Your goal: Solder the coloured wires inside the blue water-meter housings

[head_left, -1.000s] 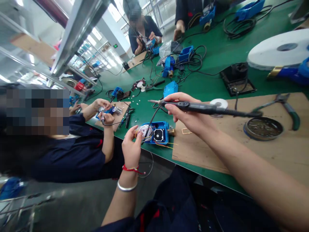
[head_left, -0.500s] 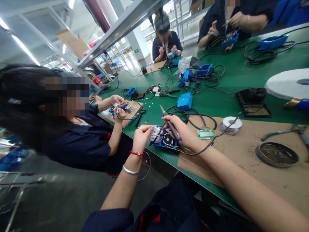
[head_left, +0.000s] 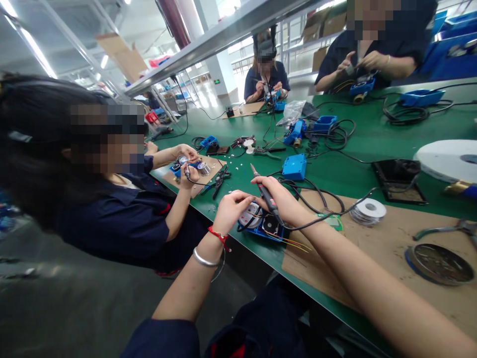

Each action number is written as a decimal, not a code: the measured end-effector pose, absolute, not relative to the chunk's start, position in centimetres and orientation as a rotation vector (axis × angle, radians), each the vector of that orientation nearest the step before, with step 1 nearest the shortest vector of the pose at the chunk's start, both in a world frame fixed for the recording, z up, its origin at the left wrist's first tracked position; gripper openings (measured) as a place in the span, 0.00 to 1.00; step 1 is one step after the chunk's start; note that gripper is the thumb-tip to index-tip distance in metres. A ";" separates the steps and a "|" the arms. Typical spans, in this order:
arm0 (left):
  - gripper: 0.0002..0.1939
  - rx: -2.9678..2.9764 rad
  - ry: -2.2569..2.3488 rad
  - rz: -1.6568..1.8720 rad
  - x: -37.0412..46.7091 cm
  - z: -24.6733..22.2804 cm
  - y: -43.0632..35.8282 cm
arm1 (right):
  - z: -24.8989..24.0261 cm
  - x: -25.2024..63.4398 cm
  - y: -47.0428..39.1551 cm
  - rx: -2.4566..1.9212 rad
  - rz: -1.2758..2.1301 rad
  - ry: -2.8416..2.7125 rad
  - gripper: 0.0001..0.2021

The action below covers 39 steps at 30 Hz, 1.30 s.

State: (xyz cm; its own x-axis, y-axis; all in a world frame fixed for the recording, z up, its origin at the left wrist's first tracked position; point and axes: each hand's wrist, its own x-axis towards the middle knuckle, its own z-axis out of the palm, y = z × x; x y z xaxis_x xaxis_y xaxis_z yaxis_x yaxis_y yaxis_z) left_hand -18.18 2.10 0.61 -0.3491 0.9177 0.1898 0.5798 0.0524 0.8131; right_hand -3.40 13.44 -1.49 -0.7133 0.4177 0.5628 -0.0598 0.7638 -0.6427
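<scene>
A blue device housing (head_left: 266,229) with a round white part and a black part lies at the table edge, thin coloured wires (head_left: 298,243) trailing off its right side. My left hand (head_left: 234,211) is at the housing's upper left, thumb and fingers pinched together over the round part; what they hold is too small to make out. A soldering iron (head_left: 269,200) is gripped in my right hand (head_left: 280,196), its metal tip pointing up and away to the left, clear of the housing. The iron's black cable runs over my right forearm.
Right of the housing, brown cardboard (head_left: 372,248) bears a solder spool (head_left: 367,211), a green circuit board (head_left: 333,221), a round tin (head_left: 439,263) and pliers (head_left: 447,229). Beyond are a blue cover (head_left: 294,166) and a black stand (head_left: 398,186). A co-worker (head_left: 122,214) sits close on the left.
My left hand has moved in toward my right hand over the housing. The coloured wires now extend further right from the housing. The whole view has shifted slightly.
</scene>
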 end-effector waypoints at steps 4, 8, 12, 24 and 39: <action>0.17 1.443 1.887 1.273 -17.8 0.5 2.1 | -1.1 -3.3 14.8 -0.296 0.870 -2.200 0.21; 0.19 1.378 1.843 1.446 -17.2 -0.3 1.6 | -1.1 -2.4 15.2 -0.345 0.895 -2.090 0.22; 0.09 1.658 1.967 1.359 -16.5 -1.1 1.6 | -1.2 -1.4 14.3 -0.381 0.951 -2.014 0.21; 0.04 2.004 2.093 1.044 -14.3 -1.3 3.2 | -0.6 -0.4 11.5 -0.349 0.956 -1.951 0.21; 0.07 1.943 2.179 1.198 -13.8 -1.9 2.8 | -2.7 0.3 12.4 -0.538 0.719 -1.876 0.19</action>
State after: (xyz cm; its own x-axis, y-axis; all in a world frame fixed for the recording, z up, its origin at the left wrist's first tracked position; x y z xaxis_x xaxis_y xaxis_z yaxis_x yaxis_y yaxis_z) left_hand -13.76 2.77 -1.85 -0.2415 0.8450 0.4771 0.8558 -0.0464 0.5153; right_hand 0.27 12.43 -2.67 -0.3876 0.6489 0.6547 0.0453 0.7228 -0.6896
